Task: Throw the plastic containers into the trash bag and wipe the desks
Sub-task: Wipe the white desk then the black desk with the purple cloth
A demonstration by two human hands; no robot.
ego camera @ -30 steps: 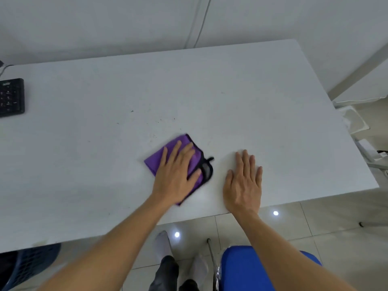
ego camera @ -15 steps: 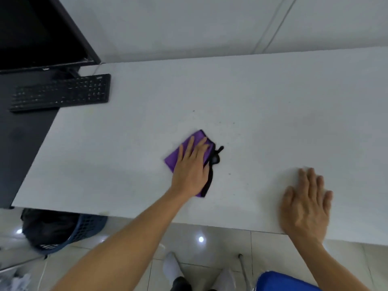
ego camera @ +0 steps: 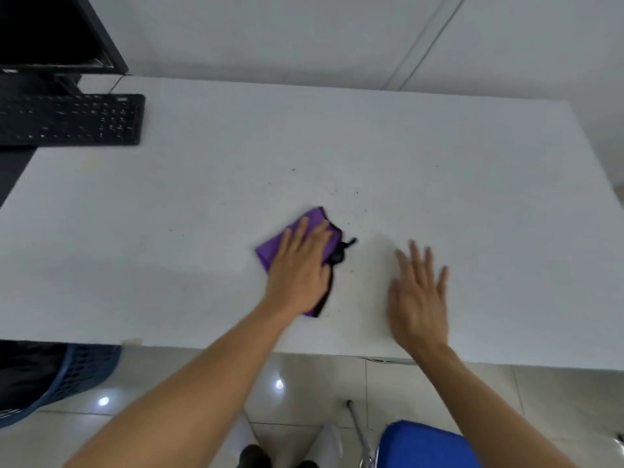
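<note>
A purple cloth (ego camera: pixel 282 246) with black trim lies on the white desk (ego camera: pixel 439 197). My left hand (ego camera: pixel 300 268) presses flat on top of the cloth, fingers spread and pointing away from me. To the right of it, my right hand (ego camera: pixel 420 295) is blurred, flat and empty, just above or on the desk near the front edge. A few dark specks (ego camera: pixel 356 192) dot the desk beyond the cloth. No plastic container or trash bag shows clearly.
A black keyboard (ego camera: pixel 71 119) sits at the desk's far left, with a dark monitor (ego camera: pixel 50 32) behind it. A blue basket (ego camera: pixel 77 376) stands on the floor under the left side. A blue chair seat (ego camera: pixel 425 444) is below my right arm. A white wall runs behind.
The view has swung left and then partly back. My left hand has kept the cloth pressed on the desk. My right hand has moved in closer to the cloth and is blurred.
</note>
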